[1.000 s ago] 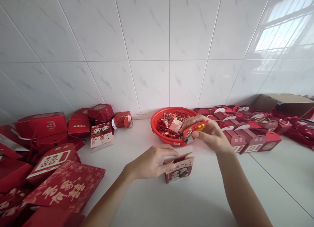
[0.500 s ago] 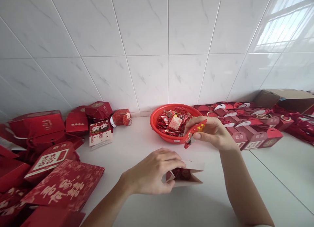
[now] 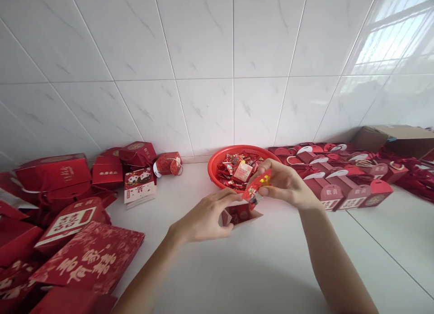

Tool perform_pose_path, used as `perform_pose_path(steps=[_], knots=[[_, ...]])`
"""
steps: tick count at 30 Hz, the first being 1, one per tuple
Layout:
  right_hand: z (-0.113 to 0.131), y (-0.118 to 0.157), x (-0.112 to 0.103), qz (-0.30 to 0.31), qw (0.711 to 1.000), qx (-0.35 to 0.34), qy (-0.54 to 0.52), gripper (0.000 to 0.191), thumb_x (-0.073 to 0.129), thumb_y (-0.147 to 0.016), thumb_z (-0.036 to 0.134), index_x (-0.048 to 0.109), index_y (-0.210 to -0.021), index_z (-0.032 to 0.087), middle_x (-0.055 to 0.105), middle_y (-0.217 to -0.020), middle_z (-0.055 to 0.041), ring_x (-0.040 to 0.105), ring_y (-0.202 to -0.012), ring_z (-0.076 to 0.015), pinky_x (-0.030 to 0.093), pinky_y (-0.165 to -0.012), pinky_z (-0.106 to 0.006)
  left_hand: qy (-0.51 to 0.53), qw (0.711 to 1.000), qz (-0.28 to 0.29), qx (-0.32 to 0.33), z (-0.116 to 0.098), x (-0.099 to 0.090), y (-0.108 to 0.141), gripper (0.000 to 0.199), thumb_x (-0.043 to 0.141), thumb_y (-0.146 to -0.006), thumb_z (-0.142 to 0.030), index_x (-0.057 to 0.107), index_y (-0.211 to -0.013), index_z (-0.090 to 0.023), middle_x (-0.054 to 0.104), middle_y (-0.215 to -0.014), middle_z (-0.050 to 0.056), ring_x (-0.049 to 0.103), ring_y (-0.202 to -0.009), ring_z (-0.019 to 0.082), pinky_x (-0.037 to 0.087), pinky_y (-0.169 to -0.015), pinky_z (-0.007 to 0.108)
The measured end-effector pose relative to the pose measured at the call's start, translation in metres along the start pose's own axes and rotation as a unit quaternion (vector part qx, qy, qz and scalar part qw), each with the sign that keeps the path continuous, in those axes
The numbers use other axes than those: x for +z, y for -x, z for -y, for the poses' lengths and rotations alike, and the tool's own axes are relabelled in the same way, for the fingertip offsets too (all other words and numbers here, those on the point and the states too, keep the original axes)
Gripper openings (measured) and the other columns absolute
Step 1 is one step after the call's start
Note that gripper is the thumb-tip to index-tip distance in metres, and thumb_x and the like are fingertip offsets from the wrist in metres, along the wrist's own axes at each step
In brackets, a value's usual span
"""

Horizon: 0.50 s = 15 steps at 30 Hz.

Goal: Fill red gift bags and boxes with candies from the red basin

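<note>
At the centre my left hand (image 3: 208, 216) grips the left edge of a small open paper box (image 3: 242, 216), white outside and red within. Between the fingers and thumb of my right hand (image 3: 283, 185) is a red and yellow candy packet (image 3: 257, 187), tilted above the box's opening. Just behind both hands stands a red plastic basket (image 3: 214, 164) of wrapped candies (image 3: 237, 167); my right hand covers part of its right side. Dark red items show inside the box, too shadowed to name.
Red gift boxes and bags (image 3: 88, 259) are heaped on the left. A card with panda pictures (image 3: 139, 187) lies behind them. Rows of red handled boxes (image 3: 339, 192) stand on the right, with a cardboard box (image 3: 396, 135) farther back. A tiled wall (image 3: 203, 110) closes off the back.
My left hand and the box have moved back, closer to the basket. My right hand has shifted slightly left, bringing the packet over the box's opening.
</note>
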State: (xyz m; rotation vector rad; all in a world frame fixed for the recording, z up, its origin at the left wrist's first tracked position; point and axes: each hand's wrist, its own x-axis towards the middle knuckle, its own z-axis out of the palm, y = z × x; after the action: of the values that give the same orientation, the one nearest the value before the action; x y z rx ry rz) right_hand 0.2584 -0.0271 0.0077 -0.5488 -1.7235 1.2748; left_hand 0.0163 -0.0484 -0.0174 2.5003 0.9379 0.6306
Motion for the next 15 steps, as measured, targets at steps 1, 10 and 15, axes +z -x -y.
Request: perform_pose_path(steps=[1, 10, 15], knots=[[-0.003, -0.003, 0.002, 0.013, 1.000, -0.004, 0.009, 0.029, 0.078, -0.080, 0.038, 0.055, -0.091, 0.022, 0.063, -0.085, -0.0016, 0.060, -0.074, -0.0170, 0.049, -0.068, -0.030, 0.015, 1.000, -0.001, -0.010, 0.004, -0.002, -0.001, 0.065, 0.065, -0.072, -0.008, 0.057, -0.132, -0.033, 0.062, -0.132, 0.001, 0.062, -0.115, 0.023, 0.049, -0.099, 0.032], [-0.024, -0.014, 0.023, 0.039, 0.971, -0.031, 0.232, 0.011, 0.068, -0.084, 0.022, 0.059, -0.091, 0.020, 0.063, -0.090, -0.0026, 0.058, -0.078, -0.0162, 0.048, -0.068, -0.028, 0.068, 0.997, -0.017, -0.027, 0.017, -0.009, -0.003, 0.050, 0.069, -0.072, -0.013, 0.062, -0.120, -0.023, 0.065, -0.123, 0.003, 0.063, -0.111, 0.022, 0.051, -0.097, 0.031], [-0.025, -0.012, 0.026, 0.041, 0.946, -0.019, 0.320, 0.014, 0.065, -0.082, 0.012, 0.060, -0.091, 0.021, 0.068, -0.095, -0.0033, 0.062, -0.085, -0.0189, 0.049, -0.071, -0.030, 0.081, 0.996, -0.025, -0.023, 0.032, -0.010, -0.004, 0.058, 0.071, -0.072, -0.012, 0.059, -0.128, -0.023, 0.064, -0.125, 0.006, 0.061, -0.115, 0.023, 0.049, -0.101, 0.035]])
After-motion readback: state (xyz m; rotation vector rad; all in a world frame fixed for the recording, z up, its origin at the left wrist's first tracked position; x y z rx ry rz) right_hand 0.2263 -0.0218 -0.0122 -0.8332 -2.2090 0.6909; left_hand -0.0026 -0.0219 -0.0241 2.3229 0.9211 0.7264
